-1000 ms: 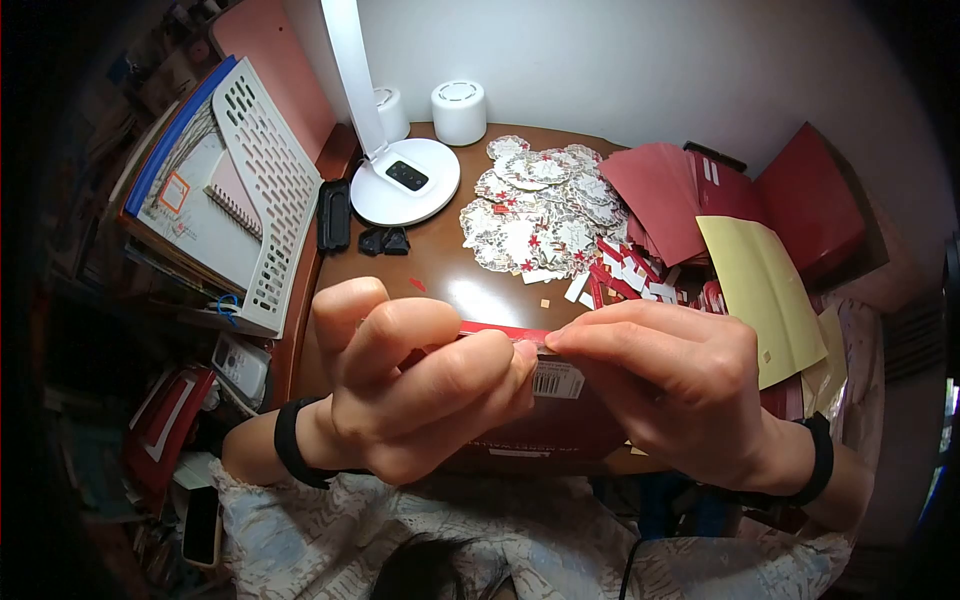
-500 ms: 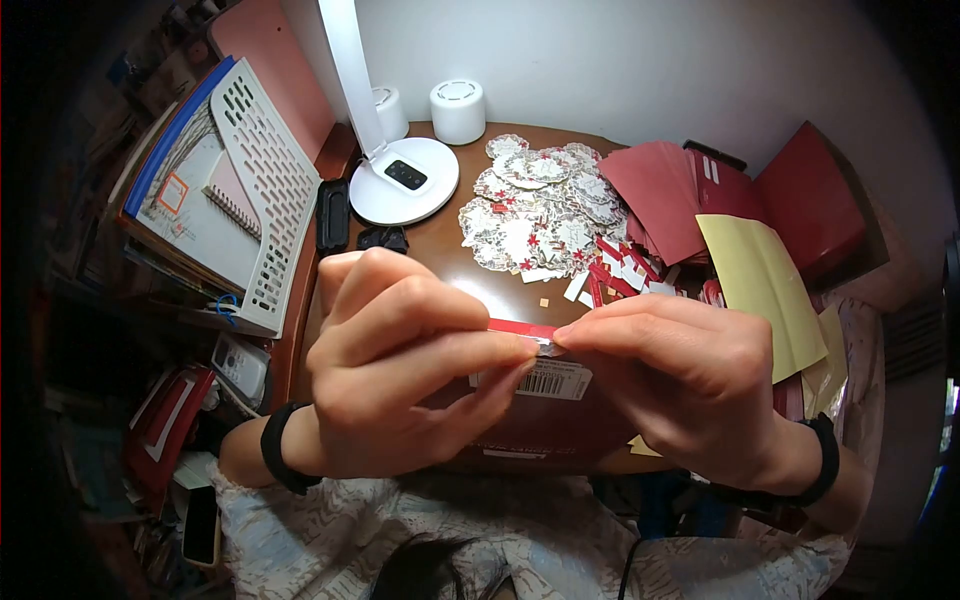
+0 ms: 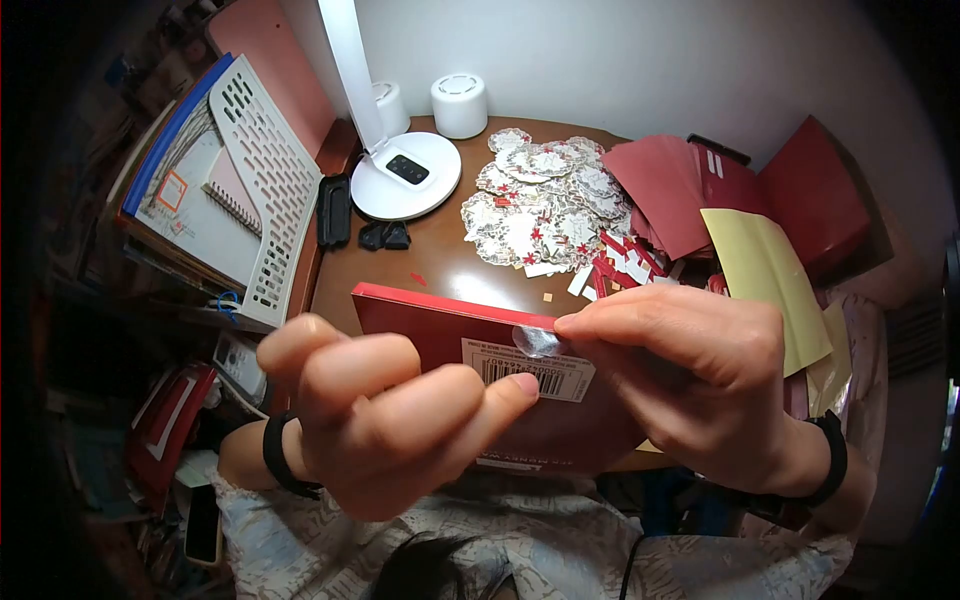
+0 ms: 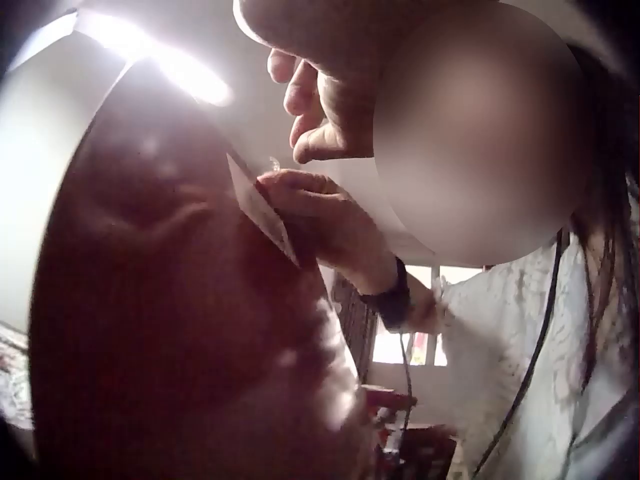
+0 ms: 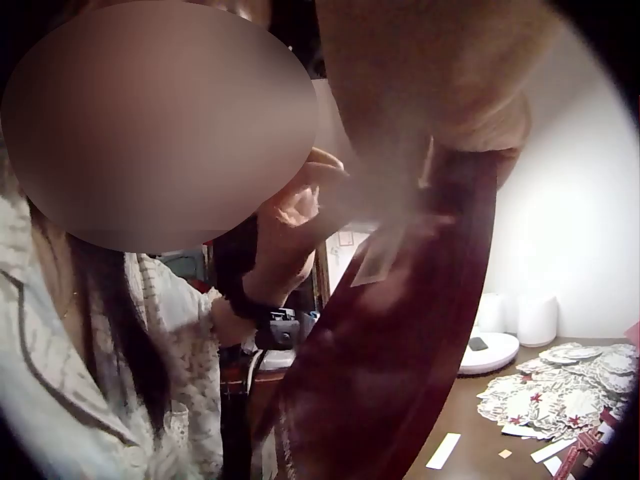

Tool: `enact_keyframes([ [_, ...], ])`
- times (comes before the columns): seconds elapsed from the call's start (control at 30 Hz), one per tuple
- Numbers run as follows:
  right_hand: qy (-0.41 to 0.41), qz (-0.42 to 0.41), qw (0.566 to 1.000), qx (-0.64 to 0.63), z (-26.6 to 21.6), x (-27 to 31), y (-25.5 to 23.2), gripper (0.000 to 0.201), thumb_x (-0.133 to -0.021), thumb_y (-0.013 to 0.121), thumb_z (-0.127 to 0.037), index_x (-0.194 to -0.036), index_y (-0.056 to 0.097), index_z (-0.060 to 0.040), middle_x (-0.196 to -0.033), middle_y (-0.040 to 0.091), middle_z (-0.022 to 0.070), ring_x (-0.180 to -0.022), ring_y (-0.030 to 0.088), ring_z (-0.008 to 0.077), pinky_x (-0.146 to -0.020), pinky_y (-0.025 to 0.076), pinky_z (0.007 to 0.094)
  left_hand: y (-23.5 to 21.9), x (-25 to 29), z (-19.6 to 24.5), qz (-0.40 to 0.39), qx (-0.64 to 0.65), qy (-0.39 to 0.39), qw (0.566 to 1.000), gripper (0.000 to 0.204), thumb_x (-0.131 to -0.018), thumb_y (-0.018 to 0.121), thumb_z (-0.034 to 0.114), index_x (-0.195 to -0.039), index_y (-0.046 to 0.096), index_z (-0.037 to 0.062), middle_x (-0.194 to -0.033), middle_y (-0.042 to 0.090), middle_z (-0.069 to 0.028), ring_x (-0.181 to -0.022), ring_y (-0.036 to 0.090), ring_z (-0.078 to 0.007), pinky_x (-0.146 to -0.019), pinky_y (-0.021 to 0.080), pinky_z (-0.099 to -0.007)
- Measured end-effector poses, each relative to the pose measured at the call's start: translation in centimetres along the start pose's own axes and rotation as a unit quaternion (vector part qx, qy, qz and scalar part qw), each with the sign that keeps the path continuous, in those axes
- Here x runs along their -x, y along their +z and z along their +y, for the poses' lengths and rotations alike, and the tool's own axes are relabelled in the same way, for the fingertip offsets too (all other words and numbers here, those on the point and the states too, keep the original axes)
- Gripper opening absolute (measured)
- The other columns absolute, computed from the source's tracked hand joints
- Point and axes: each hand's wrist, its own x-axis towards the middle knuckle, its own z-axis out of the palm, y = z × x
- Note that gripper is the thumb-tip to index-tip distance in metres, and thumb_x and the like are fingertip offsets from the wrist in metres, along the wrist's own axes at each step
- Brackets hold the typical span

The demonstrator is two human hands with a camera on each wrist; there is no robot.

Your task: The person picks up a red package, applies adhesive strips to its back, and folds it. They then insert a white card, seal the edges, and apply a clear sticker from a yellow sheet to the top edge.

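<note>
A flat dark red box (image 3: 420, 330) with a bright red edge is held up above the desk, also filling much of the left wrist view (image 4: 150, 300). The right hand (image 3: 700, 370) pinches its top edge between thumb and fingers. On the face are a white barcode label (image 3: 525, 375) and, at the top edge, a round clear seal (image 3: 538, 341). The left hand (image 3: 385, 410) is in front of the box with its fingers bent; its thumb tip lies over the label, and whether it touches is unclear. Nothing shows held in the left hand.
A white lamp (image 3: 408, 175) stands at the back. Beside it lie a heap of round printed cutouts (image 3: 545, 200) and red and white strips (image 3: 625, 265). Red sheets (image 3: 660, 190) and a yellow sheet (image 3: 765, 285) are on the right, a white file rack (image 3: 265, 180) on the left.
The left hand has moved off the top edge, down and left, uncovering the seal and the box's left part. The right hand still pinches the edge.
</note>
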Motion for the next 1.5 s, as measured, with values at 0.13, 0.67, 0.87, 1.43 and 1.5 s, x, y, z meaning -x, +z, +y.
enact_keyframes([
  [0.13,-0.001,-0.002,1.000,0.011,0.1,0.0,0.1,0.016,-0.081,0.073,0.009,-0.096,0.074,0.0028,-0.084,0.073,0.0141,-0.076,0.073,0.0204,-0.068,0.056,0.0285,1.6,0.3,1.9,0.100,-0.095,-0.033,0.990,0.017,-0.068,0.081,0.029,-0.084,0.074,0.0259,-0.083,0.058,0.0206,-0.078,0.044,-0.0032,-0.083,0.031,-0.0304],
  [0.67,-0.003,0.003,1.000,0.015,0.2,-0.1,0.4,0.015,-0.080,0.075,0.007,-0.094,0.074,0.0022,-0.081,0.072,0.0140,-0.072,0.072,0.0205,-0.063,0.055,0.0281,1.5,0.3,0.9,0.071,-0.131,0.017,0.989,0.021,-0.074,0.077,0.025,-0.094,0.079,0.0235,-0.093,0.059,0.0141,-0.084,0.047,-0.0058,-0.081,0.031,-0.0319],
  [0.87,-0.010,-0.001,1.000,0.028,0.2,-0.2,0.5,0.016,-0.080,0.076,0.007,-0.095,0.074,0.0022,-0.081,0.072,0.0142,-0.072,0.072,0.0207,-0.063,0.055,0.0280,1.2,0.2,0.5,0.041,-0.130,0.047,0.990,0.025,-0.075,0.072,0.024,-0.098,0.080,0.0211,-0.096,0.059,0.0122,-0.087,0.048,-0.0071,-0.080,0.030,-0.0326],
  [1.43,-0.025,-0.004,0.998,0.052,0.2,0.0,0.7,0.016,-0.080,0.075,0.006,-0.095,0.073,0.0020,-0.082,0.071,0.0150,-0.070,0.071,0.0235,-0.060,0.055,0.0296,1.4,-1.4,0.2,-0.019,0.083,-0.085,0.993,0.019,-0.064,0.082,0.014,-0.081,0.073,0.0116,-0.084,0.060,0.0007,-0.074,0.055,-0.0198,-0.073,0.037,-0.0344],
  [1.5,-0.027,-0.004,0.998,0.050,0.2,0.0,0.7,0.016,-0.080,0.075,0.006,-0.095,0.073,0.0020,-0.082,0.071,0.0150,-0.070,0.071,0.0235,-0.060,0.055,0.0297,1.8,-1.4,-0.1,-0.004,0.127,-0.091,0.988,0.021,-0.061,0.083,0.016,-0.079,0.072,0.0106,-0.082,0.059,0.0004,-0.073,0.054,-0.0198,-0.073,0.037,-0.0344],
])
